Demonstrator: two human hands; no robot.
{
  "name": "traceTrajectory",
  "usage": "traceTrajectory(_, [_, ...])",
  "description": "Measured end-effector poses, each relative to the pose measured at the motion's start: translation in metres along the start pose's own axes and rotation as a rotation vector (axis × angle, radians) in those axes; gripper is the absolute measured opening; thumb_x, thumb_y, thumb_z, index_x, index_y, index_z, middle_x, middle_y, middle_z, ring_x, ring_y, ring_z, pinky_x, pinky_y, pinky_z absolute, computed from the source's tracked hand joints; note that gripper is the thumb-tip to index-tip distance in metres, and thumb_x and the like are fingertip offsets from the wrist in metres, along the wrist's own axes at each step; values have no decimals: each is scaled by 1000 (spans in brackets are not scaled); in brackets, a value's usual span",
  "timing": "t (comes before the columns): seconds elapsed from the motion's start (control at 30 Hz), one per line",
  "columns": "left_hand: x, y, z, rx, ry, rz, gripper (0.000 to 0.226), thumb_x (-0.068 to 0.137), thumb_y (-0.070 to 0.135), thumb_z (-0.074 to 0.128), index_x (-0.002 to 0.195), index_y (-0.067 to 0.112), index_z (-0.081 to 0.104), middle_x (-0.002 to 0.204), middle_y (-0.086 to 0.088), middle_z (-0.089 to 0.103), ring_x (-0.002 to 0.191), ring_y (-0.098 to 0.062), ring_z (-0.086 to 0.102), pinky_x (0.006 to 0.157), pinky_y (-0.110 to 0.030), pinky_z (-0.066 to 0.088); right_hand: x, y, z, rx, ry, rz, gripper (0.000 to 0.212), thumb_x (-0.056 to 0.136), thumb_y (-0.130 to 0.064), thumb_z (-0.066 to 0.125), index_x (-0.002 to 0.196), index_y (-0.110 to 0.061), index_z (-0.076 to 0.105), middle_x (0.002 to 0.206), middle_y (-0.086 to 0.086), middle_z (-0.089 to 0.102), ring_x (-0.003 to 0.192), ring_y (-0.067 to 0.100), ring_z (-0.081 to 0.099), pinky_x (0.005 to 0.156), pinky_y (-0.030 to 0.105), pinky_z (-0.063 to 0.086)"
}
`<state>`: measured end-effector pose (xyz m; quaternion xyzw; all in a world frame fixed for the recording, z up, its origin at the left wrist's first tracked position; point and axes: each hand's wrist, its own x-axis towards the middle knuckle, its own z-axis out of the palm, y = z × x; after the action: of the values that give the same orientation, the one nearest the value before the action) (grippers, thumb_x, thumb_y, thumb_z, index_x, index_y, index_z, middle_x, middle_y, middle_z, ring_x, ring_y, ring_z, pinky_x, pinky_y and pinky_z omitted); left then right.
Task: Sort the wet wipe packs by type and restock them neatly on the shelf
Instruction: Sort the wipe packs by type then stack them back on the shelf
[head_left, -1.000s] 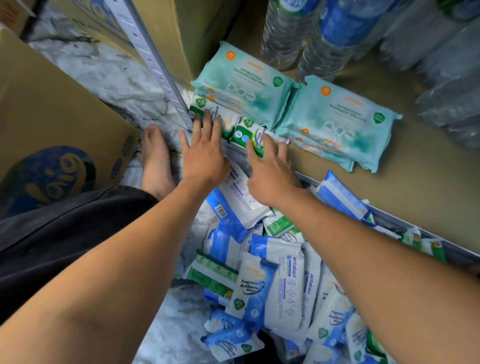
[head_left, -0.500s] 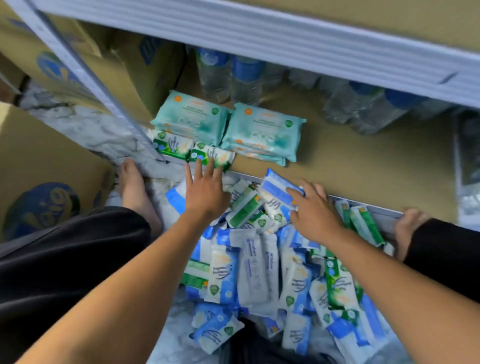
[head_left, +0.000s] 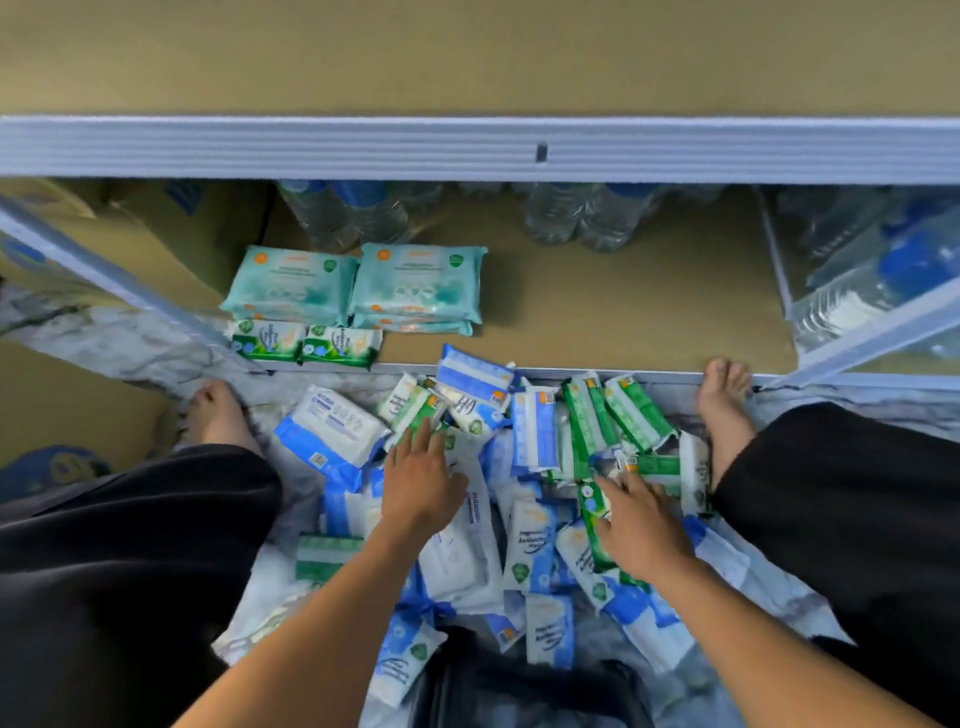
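Two teal stacks (head_left: 421, 283) at shelf (head_left: 623, 312) left, room rightward | left hand (head_left: 421, 483) flat on pile (head_left: 535, 441) | right hand (head_left: 644, 530) grip unclear

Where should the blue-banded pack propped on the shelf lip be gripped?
Likely across its short width, mid-body, from above: the blue-banded pack sits atop the pile, tilted against the shelf lip, both side edges exposed.

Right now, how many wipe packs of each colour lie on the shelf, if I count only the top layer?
Large teal packs: 2
Small green packs: 2
Total: 4
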<state>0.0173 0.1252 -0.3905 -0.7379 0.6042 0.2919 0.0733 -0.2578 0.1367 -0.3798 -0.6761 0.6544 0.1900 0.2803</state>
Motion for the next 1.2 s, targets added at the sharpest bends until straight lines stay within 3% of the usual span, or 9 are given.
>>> traceTrajectory(0.17, [19, -24, -6, -64, 77, -86, 67, 101, 42, 45, 158, 15, 20, 167, -8, 6, 152, -30, 12, 122, -46, 19, 0, -7, 34, 238, -54, 191, 67, 96, -41, 56, 155, -28, 26, 157, 10, 25, 138, 37, 32, 104, 42, 43])
traceTrajectory(0.27, [30, -29, -5, -86, 89, -112, 59, 105, 37, 36, 158, 14, 20, 166, -11, 8, 150, -34, 18, 121, -49, 22, 1, -13, 40, 147, 29, 210, 71, 93, -47, 60, 152, -25, 28, 152, 13, 26, 131, 37, 37, 97, 40, 47])
traceTrajectory(0.47, [52, -26, 7, 22, 107, -141, 57, 105, 45, 27, 154, 15, 27, 154, -10, 39, 150, -29, 18, 122, -52, -1, 4, -9, 46, 25, 91, 186, 74, 87, -39, 72, 147, -20, 31, 139, 12, 35, 118, 29, 45, 82, 32, 50])
traceTrajectory(0.53, [54, -25, 8, 12, 148, -151, 52, 104, 43, 36, 148, 16, 36, 142, -10, 50, 142, -29, 33, 121, -52, 3, 4, -7, 47, 28, 106, 181, 75, 88, -31, 72, 149, -21, 30, 137, 11, 37, 115, 27, 46, 80, 29, 49])
traceTrajectory(0.67, [61, -22, -2, 50, 117, -190, 57, 97, 45, 54, 142, 14, 40, 134, -11, 51, 125, -30, 49, 111, -49, 27, 1, -7, 40, 180, 110, 230, 81, 87, -33, 73, 151, -18, 25, 140, 13, 37, 122, 30, 44, 83, 33, 52])
traceTrajectory(0.77, [65, -19, -11, 140, 42, -153, 49, 95, 46, 59, 134, 17, 50, 129, -12, 51, 113, -33, 56, 100, -46, 36, -7, -8, 34, 240, 138, 246, 86, 85, -35, 74, 151, -17, 22, 135, 15, 38, 120, 31, 46, 80, 34, 52])
traceTrajectory(0.93, [54, -9, -18, 118, 44, -78, 48, 97, 35, 57, 142, 22, 46, 135, -11, 47, 113, -33, 57, 99, -47, 34, -17, -15, 20, 349, 238, 159, 89, 85, -30, 73, 154, -21, 18, 128, 9, 37, 108, 24, 48, 75, 32, 54])
traceTrajectory(1.03, [41, -3, -24, 99, 109, -8, 57, 99, 35, 55, 151, 19, 37, 140, -11, 45, 115, -34, 56, 102, -47, 33, -16, -25, 10, 365, 289, 101, 88, 85, -28, 71, 155, -24, 18, 132, 9, 36, 105, 23, 52, 78, 33, 55])
traceTrajectory(1.2, [13, -3, -41, 94, 310, 154, 57, 97, 36, 57, 147, 14, 41, 127, -13, 53, 104, -36, 57, 89, -42, 36, -10, -55, 1, 372, 300, 33, 88, 87, -29, 71, 156, -23, 17, 135, 11, 35, 117, 28, 48, 84, 32, 48])
